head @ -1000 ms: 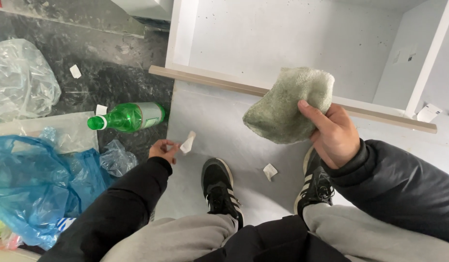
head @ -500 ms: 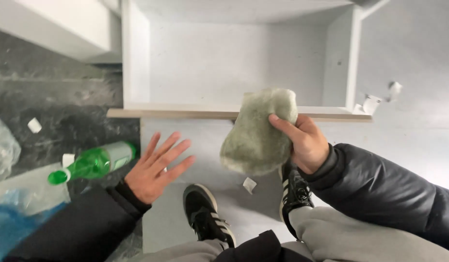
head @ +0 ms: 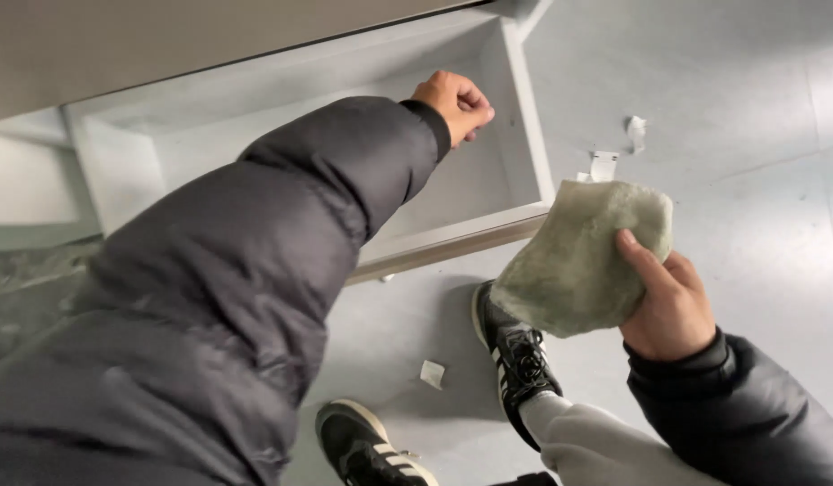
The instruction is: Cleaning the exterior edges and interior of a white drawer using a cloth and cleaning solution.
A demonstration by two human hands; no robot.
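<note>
I hold a soft, pale green cloth (head: 583,261) in my right hand (head: 664,306). My grip on it is tight: the thumb presses on the front of the cloth and the other fingers are behind it. The cloth hangs in the air above my right shoe (head: 515,355), just in front of the open white drawer (head: 515,117).

My left hand (head: 452,101) reaches out over the drawer. It is curled into a fist, and I cannot tell if anything is inside it. My dark puffy sleeve (head: 255,261) covers much of the drawer.

A small scrap of paper (head: 432,373) lies on the grey floor (head: 749,180) between my two shoes. Two more white scraps (head: 605,165) lie on the floor just past the drawer's corner.
</note>
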